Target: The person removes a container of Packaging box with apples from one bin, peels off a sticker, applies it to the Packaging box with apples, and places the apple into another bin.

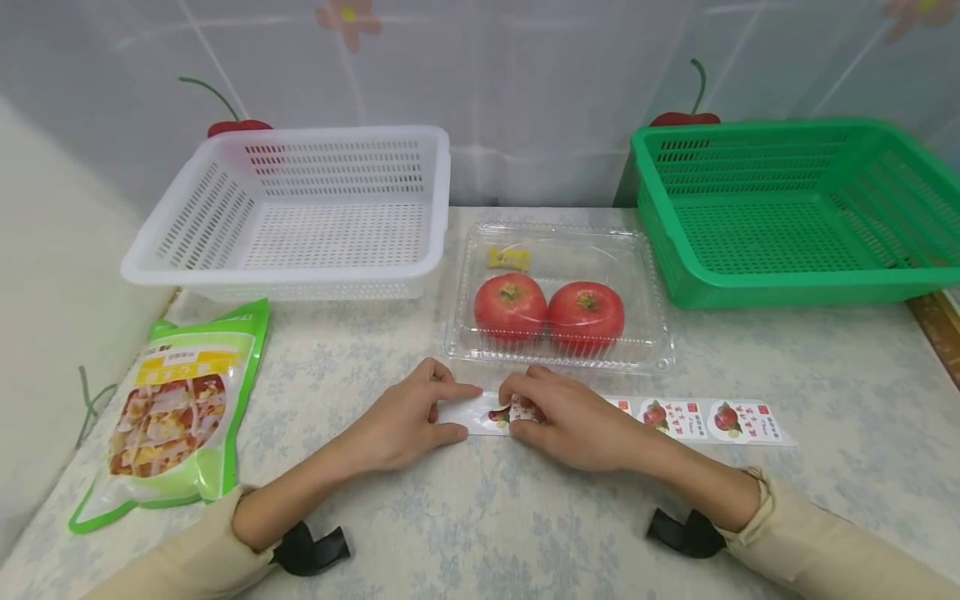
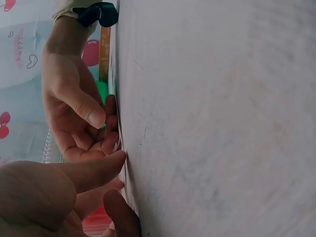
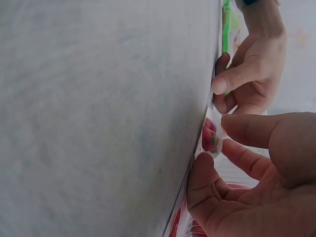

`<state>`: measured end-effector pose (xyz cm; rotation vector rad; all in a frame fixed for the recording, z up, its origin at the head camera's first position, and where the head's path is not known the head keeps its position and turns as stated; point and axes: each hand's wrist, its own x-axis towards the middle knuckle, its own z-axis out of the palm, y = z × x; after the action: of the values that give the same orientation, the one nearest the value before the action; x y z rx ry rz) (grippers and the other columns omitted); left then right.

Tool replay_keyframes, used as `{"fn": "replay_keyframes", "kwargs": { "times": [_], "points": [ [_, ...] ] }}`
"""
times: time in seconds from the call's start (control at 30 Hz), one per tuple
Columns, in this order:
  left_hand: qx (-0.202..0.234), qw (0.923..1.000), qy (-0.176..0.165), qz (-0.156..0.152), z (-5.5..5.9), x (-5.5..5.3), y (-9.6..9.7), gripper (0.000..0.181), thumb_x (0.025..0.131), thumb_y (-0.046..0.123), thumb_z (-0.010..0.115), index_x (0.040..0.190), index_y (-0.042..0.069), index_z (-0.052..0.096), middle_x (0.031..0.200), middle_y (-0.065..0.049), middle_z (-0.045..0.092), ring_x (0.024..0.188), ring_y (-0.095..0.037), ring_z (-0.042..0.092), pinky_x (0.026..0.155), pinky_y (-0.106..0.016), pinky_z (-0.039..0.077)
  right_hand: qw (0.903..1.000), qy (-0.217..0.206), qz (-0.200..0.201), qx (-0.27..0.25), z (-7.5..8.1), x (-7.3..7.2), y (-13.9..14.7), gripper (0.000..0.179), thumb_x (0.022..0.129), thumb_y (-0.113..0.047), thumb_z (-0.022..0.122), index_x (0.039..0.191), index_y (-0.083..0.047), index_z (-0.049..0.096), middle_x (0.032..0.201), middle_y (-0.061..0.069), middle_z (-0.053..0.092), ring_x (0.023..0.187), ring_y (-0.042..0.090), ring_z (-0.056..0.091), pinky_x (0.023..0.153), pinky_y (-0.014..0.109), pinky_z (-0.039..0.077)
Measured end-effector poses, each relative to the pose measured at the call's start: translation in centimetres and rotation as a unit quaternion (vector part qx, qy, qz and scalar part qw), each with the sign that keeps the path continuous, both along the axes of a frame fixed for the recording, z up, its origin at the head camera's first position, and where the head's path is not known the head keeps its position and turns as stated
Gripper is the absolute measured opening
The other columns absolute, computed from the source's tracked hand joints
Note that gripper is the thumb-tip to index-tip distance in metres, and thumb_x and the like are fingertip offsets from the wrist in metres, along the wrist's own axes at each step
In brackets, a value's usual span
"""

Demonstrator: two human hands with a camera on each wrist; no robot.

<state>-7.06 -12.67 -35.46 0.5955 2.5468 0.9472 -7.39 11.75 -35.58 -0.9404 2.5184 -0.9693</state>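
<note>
Where the two hands meet the strip of labels (image 1: 708, 421), it lies just beyond the fingertips' near side, its bare end toward nine o'clock and its printed labels running toward three. At that bare end the left hand (image 1: 408, 421) rests with thumb and forefinger spread apart. Just beside it at three o'clock, the right hand (image 1: 573, 417) pinches a partly lifted label (image 3: 210, 136) between thumb and fingers and covers the strip's middle.

Beneath everything is a table (image 1: 465, 517) covered in a pale, blue-patterned cloth. Behind it, at twelve o'clock, hangs a greyish sheet (image 1: 525, 83) printed with cherries and flowers.

Near the hands, between twelve and one o'clock, sits a clear plastic box (image 1: 585, 257) with two red apples (image 1: 510, 307) side by side and a small yellow packet (image 1: 508, 258); its near edge comes close to the right hand's knuckles. Farther out stand a white basket (image 1: 281, 277) toward half past ten and a green basket (image 1: 817, 292) at two. At nine o'clock, well apart from the hands, lies a green-edged food bag (image 1: 172, 408). Both forearms wear beige sleeves, with black brackets (image 1: 311, 550) at the cuffs.
</note>
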Motion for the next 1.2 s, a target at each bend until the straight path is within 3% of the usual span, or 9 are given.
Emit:
{"fn": "replay_keyframes", "kwargs": {
  "times": [0.17,0.37,0.47,0.67,0.73,0.97,1.2],
  "points": [
    [-0.001,1.0000,-0.003,-0.002,-0.06,-0.06,-0.02,0.045,0.088,0.020,0.077,0.131,0.014,0.066,0.106,0.001,0.046,0.071,-0.011,0.048,0.060,-0.025,0.043,0.9999,0.002,-0.004,0.012,0.02,0.03,-0.16,0.037,0.091,-0.014,0.070,0.127,-0.016,0.063,0.090,-0.005,0.052,0.079,0.012,0.049,0.067,0.029,0.045],
    [-0.003,0.9999,0.007,-0.012,-0.06,-0.26,0.07,0.040,0.089,0.017,0.076,0.128,0.014,0.068,0.104,0.000,0.046,0.069,-0.010,0.047,0.060,-0.025,0.043,0.9996,0.007,-0.015,0.023,0.06,0.00,-0.29,0.018,0.088,-0.010,0.070,0.103,-0.015,0.063,0.086,-0.004,0.050,0.075,0.010,0.047,0.066,0.028,0.044],
    [-0.008,0.9996,0.007,-0.024,0.00,-0.45,0.07,0.041,0.088,0.014,0.076,0.128,0.015,0.068,0.105,-0.001,0.046,0.069,-0.010,0.047,0.061,-0.024,0.044,0.9996,0.008,-0.017,0.019,0.10,-0.02,-0.31,0.020,0.086,-0.006,0.070,0.099,-0.016,0.058,0.084,-0.004,0.050,0.075,0.010,0.048,0.066,0.028,0.044],
    [-0.013,0.9993,-0.001,-0.034,0.08,-0.54,-0.10,0.042,0.088,0.016,0.076,0.129,0.018,0.068,0.108,-0.002,0.046,0.067,-0.009,0.047,0.058,-0.024,0.043,0.9996,0.019,-0.005,0.023,0.11,0.07,-0.29,0.037,0.087,-0.007,0.071,0.121,-0.015,0.061,0.087,-0.005,0.051,0.078,0.012,0.049,0.068,0.029,0.044],
    [-0.014,0.9993,0.000,-0.035,0.06,-0.49,-0.14,0.042,0.088,0.016,0.076,0.129,0.019,0.068,0.108,-0.001,0.046,0.066,-0.009,0.047,0.057,-0.024,0.042,0.9995,0.019,-0.006,0.026,0.10,0.11,-0.30,0.037,0.088,-0.008,0.071,0.123,-0.014,0.063,0.088,-0.005,0.051,0.078,0.011,0.049,0.068,0.028,0.044],
    [-0.018,0.9992,0.010,-0.033,0.03,-0.30,-0.14,0.042,0.089,0.017,0.076,0.129,0.018,0.067,0.107,0.000,0.046,0.067,-0.008,0.047,0.058,-0.024,0.042,0.9989,0.013,-0.032,0.031,0.13,0.21,-0.48,0.015,0.086,-0.003,0.070,0.095,-0.014,0.067,0.083,-0.006,0.050,0.074,0.011,0.047,0.065,0.027,0.045],
    [-0.021,0.9992,0.012,-0.033,0.12,-0.17,-0.16,0.042,0.088,0.016,0.076,0.129,0.018,0.067,0.108,0.000,0.046,0.068,-0.009,0.047,0.059,-0.024,0.043,0.9988,0.021,-0.042,0.016,0.04,0.61,-0.24,0.011,0.088,-0.009,0.072,0.090,-0.018,0.065,0.082,-0.007,0.048,0.074,0.010,0.046,0.065,0.027,0.044]
  ]
}}
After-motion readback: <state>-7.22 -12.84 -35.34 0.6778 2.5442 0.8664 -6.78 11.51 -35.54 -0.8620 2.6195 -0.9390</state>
